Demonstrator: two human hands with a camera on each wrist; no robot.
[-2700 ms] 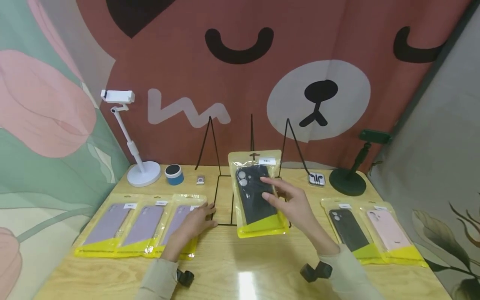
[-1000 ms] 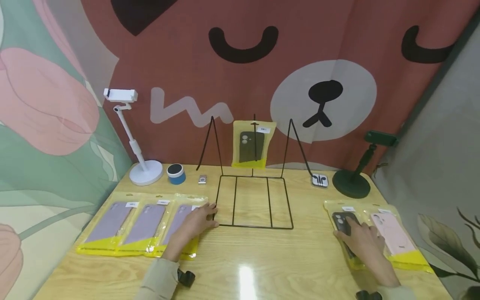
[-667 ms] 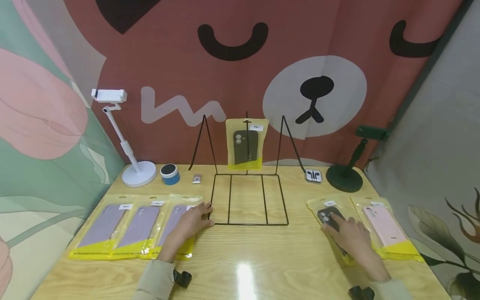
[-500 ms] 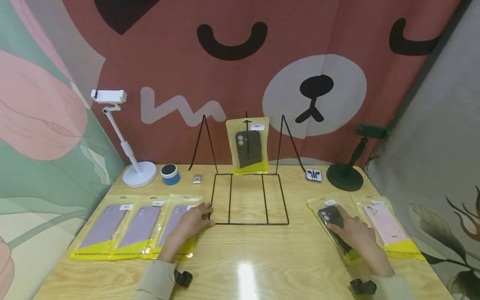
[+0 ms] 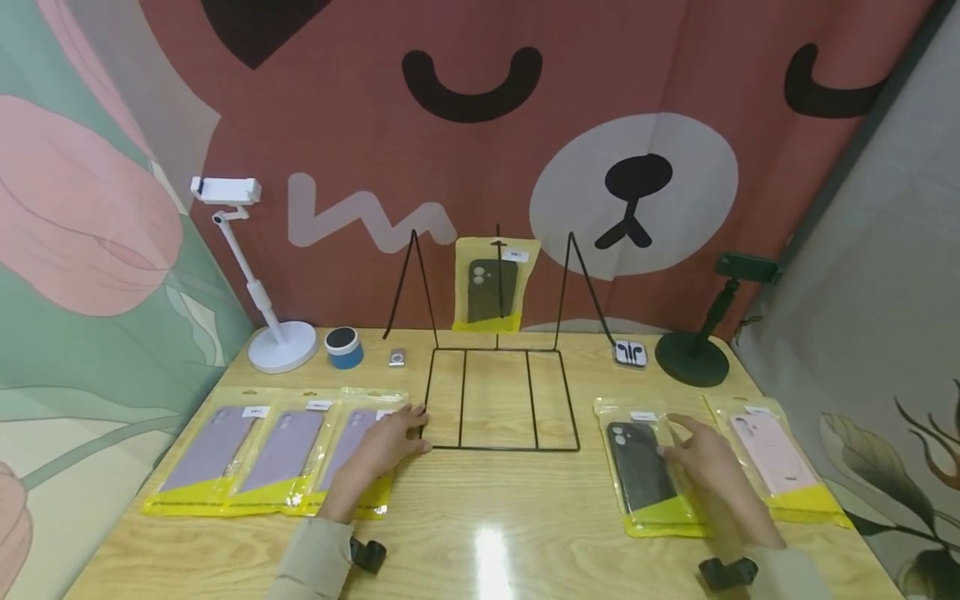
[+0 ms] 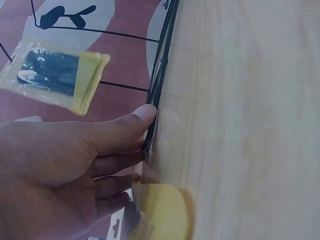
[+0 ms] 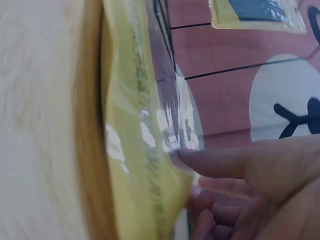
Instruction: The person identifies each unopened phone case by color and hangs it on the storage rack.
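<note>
In the head view, my left hand (image 5: 388, 442) holds the front left corner of a black wire display rack (image 5: 495, 448). Its thumb lies against the wire in the left wrist view. At the right, my right hand (image 5: 705, 454) pinches the right edge of a bagged black phone case (image 5: 640, 467), which is low over the table or on it; I cannot tell which. The right wrist view shows the thumb on the clear bag (image 7: 145, 150) edge-on. Another bagged black phone case (image 5: 492, 290) hangs from the rack's middle hook.
Several bagged purple phone cases (image 5: 210, 450) lie side by side at the left. A bagged pink phone case (image 5: 772, 450) lies right of my right hand. Behind stand a white phone stand (image 5: 282, 346), a blue jar (image 5: 345, 348), boxed earphones (image 5: 630, 353) and a dark green stand (image 5: 692, 358).
The black phone case once in my right hand now hangs on the rack. My right hand has gone right and shifted the other black case leftward, away from the pink one. My left hand stays.
</note>
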